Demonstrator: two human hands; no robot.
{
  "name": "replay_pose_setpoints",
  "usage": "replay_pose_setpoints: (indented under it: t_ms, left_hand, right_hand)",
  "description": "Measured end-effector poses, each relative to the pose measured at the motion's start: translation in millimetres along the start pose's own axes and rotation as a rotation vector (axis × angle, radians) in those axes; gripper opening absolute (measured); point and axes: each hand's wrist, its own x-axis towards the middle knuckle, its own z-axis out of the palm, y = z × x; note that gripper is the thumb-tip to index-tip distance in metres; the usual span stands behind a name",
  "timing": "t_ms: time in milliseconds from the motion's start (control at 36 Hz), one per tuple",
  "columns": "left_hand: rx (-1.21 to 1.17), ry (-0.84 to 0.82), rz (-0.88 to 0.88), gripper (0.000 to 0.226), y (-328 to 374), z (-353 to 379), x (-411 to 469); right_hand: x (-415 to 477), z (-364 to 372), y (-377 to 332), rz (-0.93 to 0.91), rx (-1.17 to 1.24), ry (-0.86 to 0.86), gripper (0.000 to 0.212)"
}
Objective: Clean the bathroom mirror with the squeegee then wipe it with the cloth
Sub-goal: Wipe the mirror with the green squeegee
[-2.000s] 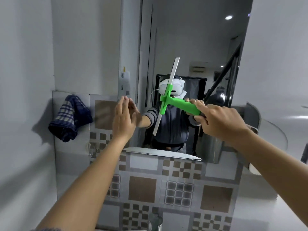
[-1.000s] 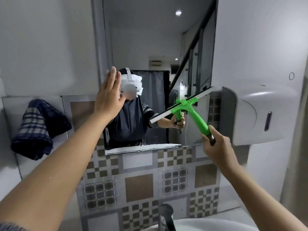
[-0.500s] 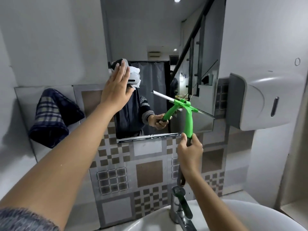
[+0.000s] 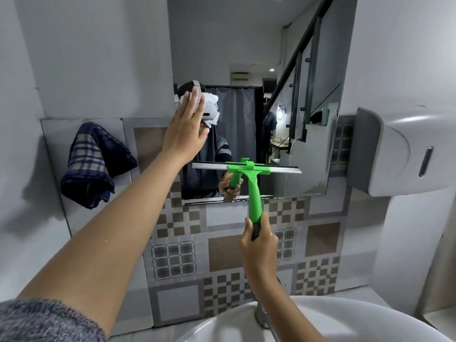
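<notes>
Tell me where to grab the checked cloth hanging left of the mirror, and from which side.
Probably take the checked cloth by its bunched lower folds, coming from the front with the free left hand. It hangs draped against the wall, so only its front face is open; what holds it up is hidden.

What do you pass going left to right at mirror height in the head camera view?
Dark blue plaid cloth → open left hand on the mirror → green plastic squeegee → white wall dispenser.

Glossy green plastic squeegee (image 4: pixel 253 187); reflective glass mirror (image 4: pixel 246 70); soft checked cloth (image 4: pixel 91 161); glazed patterned tiles (image 4: pixel 222 250); glossy white basin (image 4: pixel 333 317).
</notes>
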Motion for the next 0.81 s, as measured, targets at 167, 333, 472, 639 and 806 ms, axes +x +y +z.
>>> replay_pose_setpoints:
  t_ms: [167, 333, 472, 639, 806]
  left_hand:
    - [-0.017, 0.015, -0.025, 0.066, 6, 3, -6]
    - [-0.009, 0.001, -0.068, 0.069, 6, 8, -18]
    - [-0.023, 0.011, -0.133, 0.07, 12, 14, -35]
    - [-0.028, 0.016, -0.199, 0.072, 17, 22, -47]
    - [-0.022, 0.048, -0.234, 0.07, 23, 26, -47]
  right_hand:
    - [-12, -3, -1, -0.057, -0.147, -0.164, 0.047]
    - [-4, -18, 1, -0.181, -0.298, -0.248, 0.051]
    - [27, -49, 15, -0.429, -0.495, -0.331, 0.044]
    - [69, -104, 32, -0.61, -0.733, -0.349, 0.046]
    - [90, -148, 57, -0.525, -0.782, -0.26, 0.043]
